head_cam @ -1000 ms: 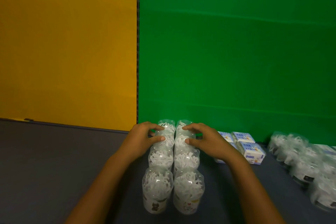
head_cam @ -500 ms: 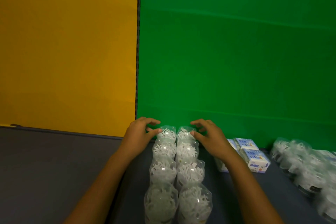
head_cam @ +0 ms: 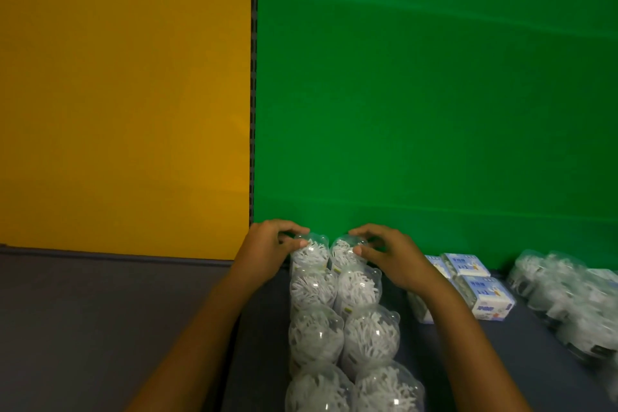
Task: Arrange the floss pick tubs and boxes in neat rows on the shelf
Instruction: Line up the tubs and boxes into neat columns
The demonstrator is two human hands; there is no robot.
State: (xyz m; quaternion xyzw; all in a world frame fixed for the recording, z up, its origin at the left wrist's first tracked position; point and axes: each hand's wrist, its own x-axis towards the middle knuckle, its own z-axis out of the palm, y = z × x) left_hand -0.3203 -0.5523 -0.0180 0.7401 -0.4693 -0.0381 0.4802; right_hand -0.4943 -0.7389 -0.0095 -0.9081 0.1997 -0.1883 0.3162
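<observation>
Left hand [head_cam: 267,249] and right hand [head_cam: 389,254] are curled round the rearmost tubs [head_cam: 309,252], pinched from either side; the double row's long axis runs back toward the green wall [head_cam: 434,94].

Both arms reach forward; left hand [head_cam: 267,249] and right hand [head_cam: 389,254] sit side by side, fingers [head_cam: 294,231] curled, thumbs pointing inward.
</observation>
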